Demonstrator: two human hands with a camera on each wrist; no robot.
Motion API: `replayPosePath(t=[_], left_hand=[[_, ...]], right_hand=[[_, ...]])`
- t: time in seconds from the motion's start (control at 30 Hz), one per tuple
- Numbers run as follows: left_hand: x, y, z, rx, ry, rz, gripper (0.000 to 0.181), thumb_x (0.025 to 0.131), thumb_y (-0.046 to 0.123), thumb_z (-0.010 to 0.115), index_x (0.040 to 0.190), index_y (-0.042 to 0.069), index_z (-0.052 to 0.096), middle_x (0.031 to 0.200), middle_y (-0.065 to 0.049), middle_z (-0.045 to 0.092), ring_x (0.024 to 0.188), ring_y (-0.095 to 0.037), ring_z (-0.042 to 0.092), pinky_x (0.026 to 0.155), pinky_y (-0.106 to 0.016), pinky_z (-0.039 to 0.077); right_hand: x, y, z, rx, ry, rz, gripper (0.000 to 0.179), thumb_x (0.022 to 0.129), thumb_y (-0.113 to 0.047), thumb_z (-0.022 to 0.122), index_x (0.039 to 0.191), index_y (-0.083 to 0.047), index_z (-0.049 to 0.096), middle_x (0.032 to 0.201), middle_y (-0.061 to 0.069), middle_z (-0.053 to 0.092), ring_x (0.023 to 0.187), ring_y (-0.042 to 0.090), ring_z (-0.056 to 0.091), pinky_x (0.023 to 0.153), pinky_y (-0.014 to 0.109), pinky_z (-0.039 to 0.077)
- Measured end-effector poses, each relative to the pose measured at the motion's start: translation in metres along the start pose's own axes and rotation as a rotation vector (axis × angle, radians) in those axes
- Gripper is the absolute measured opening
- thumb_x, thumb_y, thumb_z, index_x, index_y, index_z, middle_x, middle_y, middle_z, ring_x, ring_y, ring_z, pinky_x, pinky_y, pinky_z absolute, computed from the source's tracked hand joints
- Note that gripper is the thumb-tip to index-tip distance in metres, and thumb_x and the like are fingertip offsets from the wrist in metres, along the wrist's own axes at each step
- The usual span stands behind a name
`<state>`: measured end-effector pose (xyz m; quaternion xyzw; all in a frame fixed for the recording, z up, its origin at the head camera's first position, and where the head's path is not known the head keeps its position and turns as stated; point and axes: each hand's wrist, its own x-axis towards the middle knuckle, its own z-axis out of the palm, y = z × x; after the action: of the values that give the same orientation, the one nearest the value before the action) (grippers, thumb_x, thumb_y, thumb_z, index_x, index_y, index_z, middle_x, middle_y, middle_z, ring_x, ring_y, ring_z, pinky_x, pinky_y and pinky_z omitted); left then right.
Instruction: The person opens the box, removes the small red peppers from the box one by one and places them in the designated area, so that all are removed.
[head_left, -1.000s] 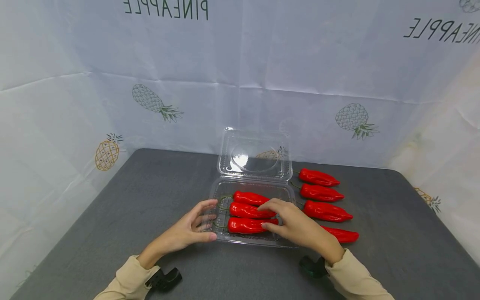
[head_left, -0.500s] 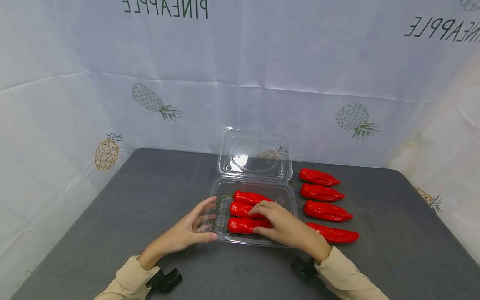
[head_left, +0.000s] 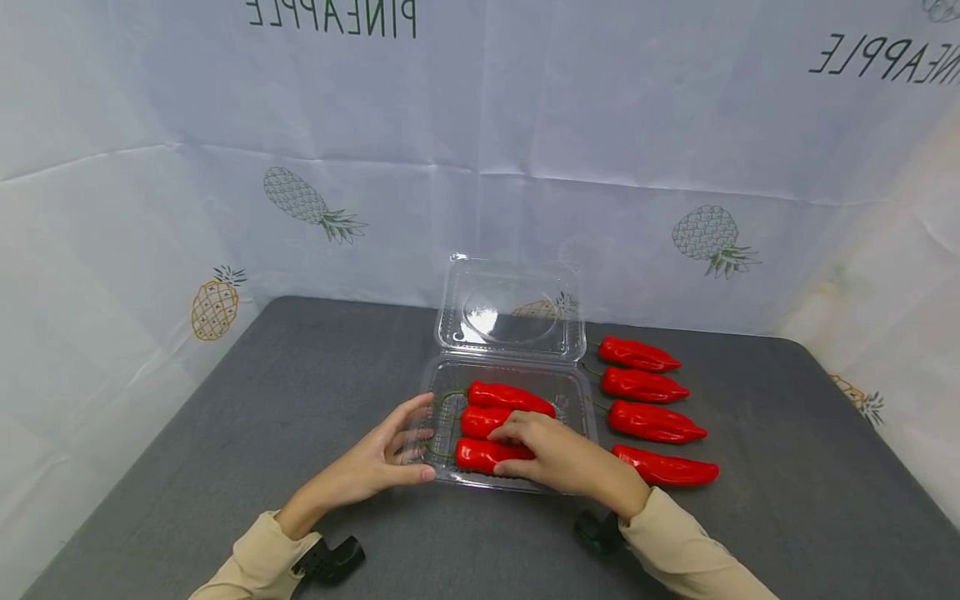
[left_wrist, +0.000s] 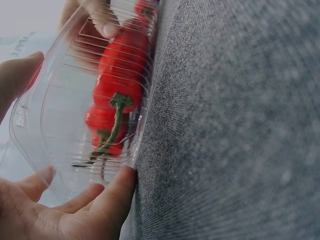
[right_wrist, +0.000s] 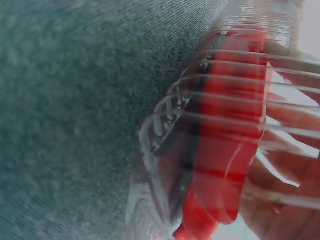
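In the head view a clear plastic clamshell box (head_left: pixel 573 387) lies with its lid raised, holding three red peppers: a back pepper (head_left: pixel 510 397), a middle pepper (head_left: pixel 480 422) and a front pepper (head_left: pixel 480 456). My right hand (head_left: pixel 562 458) reaches into the box and pinches the front pepper between thumb and fingers, its fingertips against the middle one. Spread at the box's left end, my left hand (head_left: pixel 367 462) touches the wall with relaxed fingers. Green stems (left_wrist: pixel 116 122) show through the plastic in the left wrist view. The right wrist view is blurred.
Right of the box several more red peppers lie in a column, among them a nearest pepper (head_left: pixel 667 468) and a farthest pepper (head_left: pixel 637 354). The raised lid (head_left: pixel 517 275) stands behind the box. A white pineapple-print cloth (head_left: pixel 480 125) hangs behind the grey table (head_left: pixel 360 350).
My right hand has moved left along the peppers in the box. The front pepper has shifted slightly toward me, and more of the back pepper shows. My left hand has stayed put.
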<state>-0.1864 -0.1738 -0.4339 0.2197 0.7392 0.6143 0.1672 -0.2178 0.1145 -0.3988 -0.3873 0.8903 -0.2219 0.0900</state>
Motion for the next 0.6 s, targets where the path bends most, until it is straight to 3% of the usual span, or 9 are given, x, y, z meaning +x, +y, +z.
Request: replayPosePath(t=[0.2,0.47,0.6], left_hand=[[-0.0004,0.0005,0.0001,0.004,0.004,-0.001,0.092,0.091,0.013,0.072,0.158,0.009,0.011,0.162,-0.025,0.014,0.143,-0.051,0.03,0.114,-0.055,0.037],[-0.0003,0.0014,0.0001,0.003,0.006,-0.007,0.091,0.09,0.012,0.073,0.158,0.008,0.011,0.161,-0.025,0.015,0.143,-0.051,0.031,0.114,-0.056,0.036],[-0.0003,0.0012,0.0003,0.002,0.008,-0.006,0.092,0.09,0.012,0.073,0.158,0.008,0.011,0.161,-0.025,0.015,0.143,-0.051,0.031,0.114,-0.056,0.036]], right_hand=[[0.0026,0.0011,-0.0002,0.05,-0.059,0.037,0.042,0.091,-0.037,0.071,0.123,-0.011,0.068,0.119,0.001,0.07,0.106,0.015,0.063,0.099,0.04,0.055],[0.003,0.0012,-0.0013,0.071,-0.082,0.019,0.041,0.09,-0.032,0.074,0.124,-0.011,0.068,0.113,-0.003,0.068,0.097,0.009,0.059,0.091,0.029,0.055],[0.0035,0.0003,-0.0027,0.06,-0.104,0.028,0.042,0.089,-0.03,0.075,0.126,-0.01,0.067,0.113,-0.003,0.065,0.098,0.01,0.057,0.091,0.029,0.054]])
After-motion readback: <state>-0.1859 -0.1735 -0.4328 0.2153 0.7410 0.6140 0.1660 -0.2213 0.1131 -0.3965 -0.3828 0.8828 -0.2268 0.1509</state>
